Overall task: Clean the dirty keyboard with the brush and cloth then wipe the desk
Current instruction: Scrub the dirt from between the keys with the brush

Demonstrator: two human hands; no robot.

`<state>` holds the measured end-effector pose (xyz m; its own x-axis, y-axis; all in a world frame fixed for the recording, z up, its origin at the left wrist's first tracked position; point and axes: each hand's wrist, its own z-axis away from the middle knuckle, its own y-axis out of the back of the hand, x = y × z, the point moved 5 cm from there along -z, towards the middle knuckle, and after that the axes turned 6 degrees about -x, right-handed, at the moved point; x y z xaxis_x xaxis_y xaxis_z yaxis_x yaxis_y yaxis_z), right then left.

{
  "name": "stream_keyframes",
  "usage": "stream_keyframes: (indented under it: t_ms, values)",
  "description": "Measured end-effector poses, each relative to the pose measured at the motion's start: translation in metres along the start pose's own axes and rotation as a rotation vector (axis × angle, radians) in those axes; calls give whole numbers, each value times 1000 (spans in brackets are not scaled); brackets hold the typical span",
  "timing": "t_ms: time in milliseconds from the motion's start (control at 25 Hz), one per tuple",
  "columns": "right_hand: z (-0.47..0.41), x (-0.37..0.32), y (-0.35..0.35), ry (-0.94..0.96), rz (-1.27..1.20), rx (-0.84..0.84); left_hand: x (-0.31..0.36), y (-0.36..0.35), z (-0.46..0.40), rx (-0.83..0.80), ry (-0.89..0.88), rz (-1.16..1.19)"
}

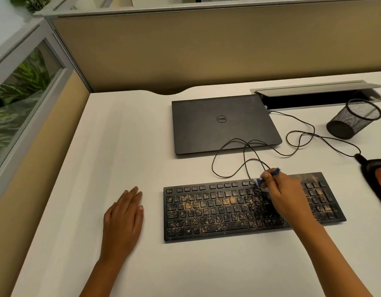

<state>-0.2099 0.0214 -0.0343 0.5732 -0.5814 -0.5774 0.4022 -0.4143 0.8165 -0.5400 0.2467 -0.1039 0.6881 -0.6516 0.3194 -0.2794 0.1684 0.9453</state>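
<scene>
Left hand (123, 213) lies flat on the white surface (121, 146), fingers straight and together, holding nothing, just left of the keyboard (217, 213). The black keyboard sits close to the front edge, keys speckled with orange-tan crumbs. Over its right half, the right hand (283, 194) pinches a small blue brush (269, 175), its pale tip down at the top key row. A thin black cable (296, 138) loops behind. At the right edge, a dark cloth with an orange patch (378, 174). Further back, a closed laptop (224, 123), a tipped-over mesh pen cup (354, 118), and an open cable tray (318, 95).
</scene>
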Motion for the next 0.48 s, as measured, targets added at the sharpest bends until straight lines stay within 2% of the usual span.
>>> stream_keyframes:
  t_ms: [120, 480]
  values:
    - [0, 3, 5, 11, -39, 81, 0, 0, 0, 0, -1, 1]
    - [3, -1, 6, 85, -28, 102, 1, 1, 0, 1, -3, 2]
